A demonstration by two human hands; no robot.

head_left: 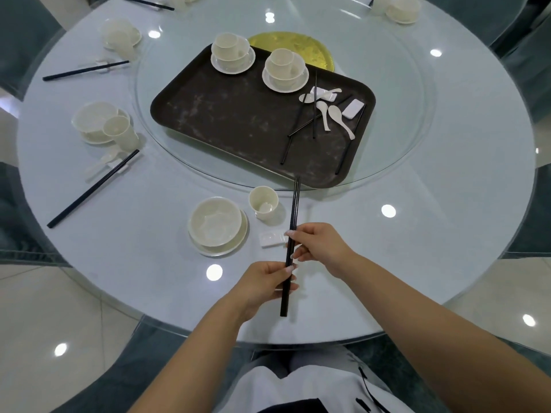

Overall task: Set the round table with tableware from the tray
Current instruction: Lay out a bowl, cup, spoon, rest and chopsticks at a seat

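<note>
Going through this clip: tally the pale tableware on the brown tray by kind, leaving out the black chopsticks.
Saucers: 2
Bowls: 2
Cups: 2
Spoons: 3
Chopstick rests: 2
Total: 11
</note>
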